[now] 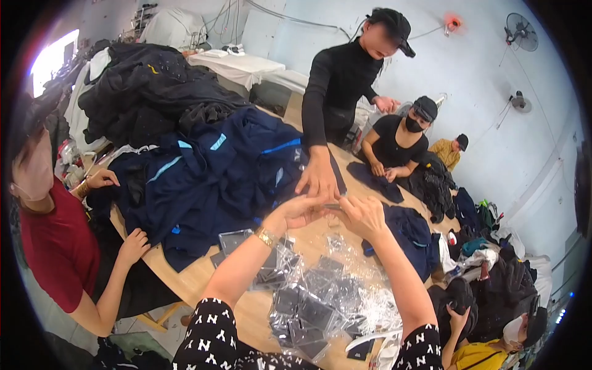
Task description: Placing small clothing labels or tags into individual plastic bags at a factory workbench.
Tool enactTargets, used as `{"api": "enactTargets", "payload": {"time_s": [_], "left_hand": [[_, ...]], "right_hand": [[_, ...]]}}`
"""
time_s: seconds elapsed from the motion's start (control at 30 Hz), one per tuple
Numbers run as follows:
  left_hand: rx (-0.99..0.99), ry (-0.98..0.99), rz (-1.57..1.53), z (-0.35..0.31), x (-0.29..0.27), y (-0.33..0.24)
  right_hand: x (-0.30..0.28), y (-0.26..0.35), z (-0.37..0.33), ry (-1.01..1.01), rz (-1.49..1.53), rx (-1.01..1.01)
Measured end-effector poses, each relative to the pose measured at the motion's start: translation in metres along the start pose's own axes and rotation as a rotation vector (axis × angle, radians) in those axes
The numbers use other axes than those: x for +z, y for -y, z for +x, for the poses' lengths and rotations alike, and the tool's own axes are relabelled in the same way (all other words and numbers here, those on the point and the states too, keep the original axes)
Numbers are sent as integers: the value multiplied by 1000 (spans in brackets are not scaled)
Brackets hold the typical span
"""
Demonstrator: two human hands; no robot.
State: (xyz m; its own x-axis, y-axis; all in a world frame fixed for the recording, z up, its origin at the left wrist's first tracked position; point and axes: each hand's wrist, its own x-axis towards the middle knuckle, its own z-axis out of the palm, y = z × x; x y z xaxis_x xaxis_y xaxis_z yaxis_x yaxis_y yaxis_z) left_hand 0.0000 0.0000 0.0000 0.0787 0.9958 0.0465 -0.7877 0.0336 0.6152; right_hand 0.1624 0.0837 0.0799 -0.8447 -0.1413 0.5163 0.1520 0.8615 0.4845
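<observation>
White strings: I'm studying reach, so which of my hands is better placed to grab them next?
Probably your right hand: the white strings lie on its side, nearer to it than to your left hand. It seems to pinch a thin dark item, which might need setting down first.

Pale blue wall (478,77); bright window (55,63) far left.

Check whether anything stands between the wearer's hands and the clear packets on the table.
Nothing visible does: the clear packets lie nearer the body than the left hand and right hand. A co-worker's hand reaches in from the far side, not over the packets.
</observation>
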Motion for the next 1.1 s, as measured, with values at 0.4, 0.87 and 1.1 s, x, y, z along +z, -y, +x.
{"api": "enactTargets", "payload": {"time_s": [0.4, 0.87, 1.1], "left_hand": [[-44, 23, -2, 8, 13, -11], [8, -44, 16, 6, 12, -5], [29, 5, 86, 8, 17, -5]], "right_hand": [[1, -9, -5, -15, 18, 19], [-15, -7, -8, -11, 5, 47], [-18, -4, -6, 11, 18, 74]]}}
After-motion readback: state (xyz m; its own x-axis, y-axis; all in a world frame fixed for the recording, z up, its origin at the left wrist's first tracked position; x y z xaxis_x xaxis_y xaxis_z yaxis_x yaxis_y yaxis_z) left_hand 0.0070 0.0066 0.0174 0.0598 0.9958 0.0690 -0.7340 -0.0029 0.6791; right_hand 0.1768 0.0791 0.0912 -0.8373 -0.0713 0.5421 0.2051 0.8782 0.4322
